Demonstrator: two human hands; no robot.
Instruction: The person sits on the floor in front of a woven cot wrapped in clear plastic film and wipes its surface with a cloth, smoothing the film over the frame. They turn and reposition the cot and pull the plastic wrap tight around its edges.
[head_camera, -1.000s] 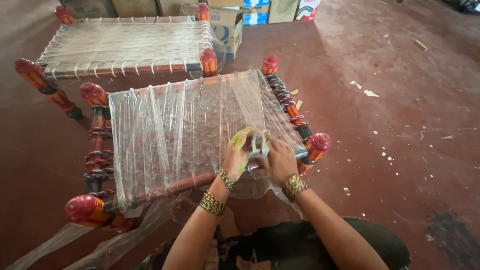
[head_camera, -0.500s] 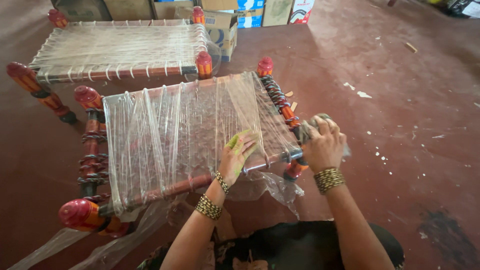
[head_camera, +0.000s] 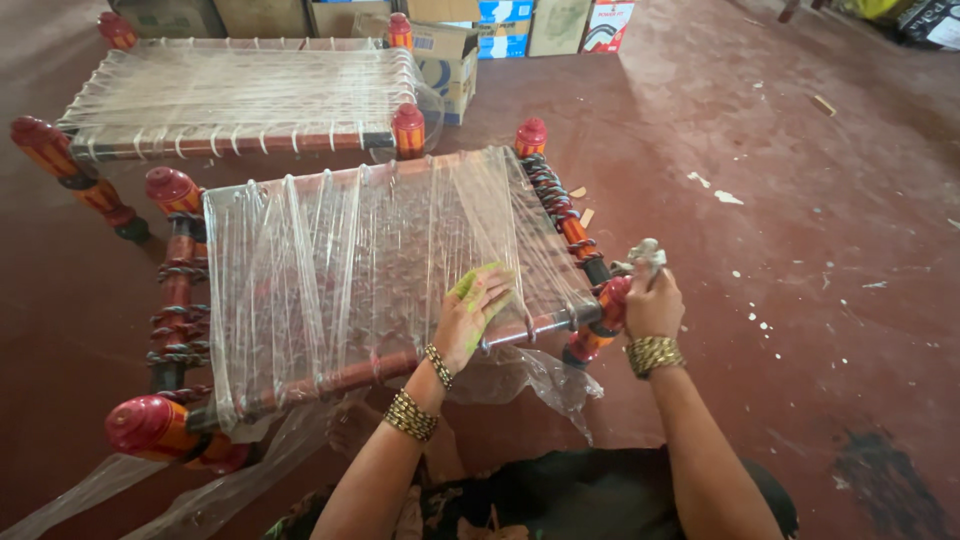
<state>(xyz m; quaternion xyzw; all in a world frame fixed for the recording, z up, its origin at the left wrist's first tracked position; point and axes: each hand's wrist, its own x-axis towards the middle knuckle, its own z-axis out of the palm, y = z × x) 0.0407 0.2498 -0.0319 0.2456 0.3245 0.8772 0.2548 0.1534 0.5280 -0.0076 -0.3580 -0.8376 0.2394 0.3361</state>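
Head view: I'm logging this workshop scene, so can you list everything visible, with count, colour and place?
Small woven stool with red-orange turned wooden legs, wrapped in clear plastic film: one, centre, in front of the person.
Second wrapped woven stool: one, pale seat, red-orange legs, behind the first.
Cardboard boxes: several, brown and printed, along the top edge.
Dark red floor: scattered pale scraps.
Bunched clear film: one twist, at the stool's near right corner.
Left hand: flat on the wrapped seat, gold bangles on the wrist.
Right hand: gripping the bunched film, gold bangle.

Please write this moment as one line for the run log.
left hand: flat on plastic wrap | right hand: grips bunched wrap end at corner post | wrapped stool
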